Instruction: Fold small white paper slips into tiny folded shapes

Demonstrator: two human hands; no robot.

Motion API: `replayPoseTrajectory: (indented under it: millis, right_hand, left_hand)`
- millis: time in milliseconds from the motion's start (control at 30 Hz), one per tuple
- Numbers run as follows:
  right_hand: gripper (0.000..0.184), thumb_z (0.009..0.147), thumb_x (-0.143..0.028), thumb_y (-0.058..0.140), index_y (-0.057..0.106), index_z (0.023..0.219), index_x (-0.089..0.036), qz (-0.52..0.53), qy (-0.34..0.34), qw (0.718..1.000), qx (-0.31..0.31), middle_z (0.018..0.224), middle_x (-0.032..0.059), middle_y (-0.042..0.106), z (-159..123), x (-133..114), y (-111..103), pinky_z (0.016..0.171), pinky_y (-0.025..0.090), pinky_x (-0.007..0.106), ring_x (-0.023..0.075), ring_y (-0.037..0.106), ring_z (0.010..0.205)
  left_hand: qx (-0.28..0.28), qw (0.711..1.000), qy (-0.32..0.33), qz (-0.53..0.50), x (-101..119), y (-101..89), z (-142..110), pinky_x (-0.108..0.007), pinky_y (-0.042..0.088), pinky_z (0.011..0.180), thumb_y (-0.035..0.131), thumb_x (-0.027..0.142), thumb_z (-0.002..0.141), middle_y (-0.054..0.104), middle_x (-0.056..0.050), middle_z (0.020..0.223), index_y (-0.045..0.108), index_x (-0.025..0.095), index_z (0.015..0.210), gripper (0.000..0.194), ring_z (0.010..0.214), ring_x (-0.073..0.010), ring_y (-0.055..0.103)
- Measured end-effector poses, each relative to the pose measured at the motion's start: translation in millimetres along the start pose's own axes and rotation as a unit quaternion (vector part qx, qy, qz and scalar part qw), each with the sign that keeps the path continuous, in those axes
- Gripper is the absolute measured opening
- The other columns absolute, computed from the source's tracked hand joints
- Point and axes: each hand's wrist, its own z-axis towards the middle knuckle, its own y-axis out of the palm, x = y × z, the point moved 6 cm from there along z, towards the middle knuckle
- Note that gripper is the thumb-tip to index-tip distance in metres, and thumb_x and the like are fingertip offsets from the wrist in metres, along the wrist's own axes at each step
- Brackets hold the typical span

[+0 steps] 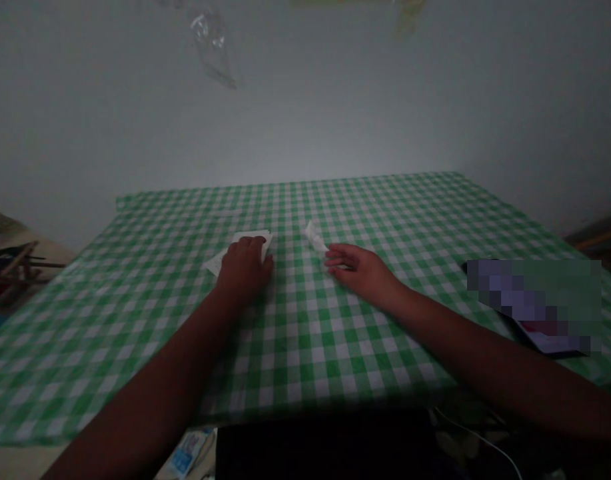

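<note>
My left hand (245,267) lies palm down on a white folded paper (250,238) on the green-and-white checked tablecloth (305,320), fingers curled over its near part. My right hand (358,267) rests on the cloth with fingers stretched toward a second small white paper piece (315,237), its fingertips touching the piece's near end. The two papers lie a short way apart near the table's middle.
A dark flat device (535,307), partly blurred out, lies at the table's right edge. A pale wall (305,120) stands just behind the table. Wooden furniture (15,263) shows at far left; a white cable (480,437) hangs below the near edge.
</note>
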Motion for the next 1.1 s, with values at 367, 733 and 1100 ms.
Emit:
replayPoseTrajectory:
  millis: [367, 733, 1100]
  right_hand:
    - [0.034, 0.084, -0.018, 0.064, 0.062, 0.118, -0.02, 0.002, -0.02, 0.993, -0.112, 0.115, 0.0087, 0.068, -12, -3, 17, 0.096, 0.055, 0.041, 0.018, 0.067, 0.105]
    - [0.024, 0.085, -0.02, 0.062, 0.065, 0.109, -0.02, -0.038, -0.043, 0.991, -0.12, 0.103, 0.006, 0.071, -15, -14, 17, 0.089, 0.057, 0.039, 0.0169, 0.069, 0.094]
    - [0.022, 0.085, -0.019, 0.062, 0.065, 0.107, -0.019, -0.065, -0.046, 0.99, -0.113, 0.101, 0.0067, 0.071, -17, -19, 16, 0.087, 0.057, 0.039, 0.017, 0.069, 0.092]
  left_hand:
    - [-0.075, 0.997, 0.02, 0.014, 4, 2.4, -1, -0.042, 0.048, 0.094, 0.043, 0.026, 0.093, 0.066, -0.011, 0.115, 0.068, 0.02, 0.11, 0.031, 0.107, -0.0269, 0.061]
    - [-0.082, 0.995, 0.01, 0.056, 4, -3.5, -1, -0.039, 0.052, 0.077, 0.042, 0.022, 0.091, 0.069, -0.011, 0.109, 0.069, 0.02, 0.106, 0.031, 0.095, -0.0284, 0.066]
    - [0.007, 0.999, 0.033, 0.014, 5, -11.1, 1, -0.041, 0.051, 0.087, 0.043, 0.016, 0.09, 0.069, -0.013, 0.106, 0.067, 0.015, 0.106, 0.028, 0.098, -0.0283, 0.064]
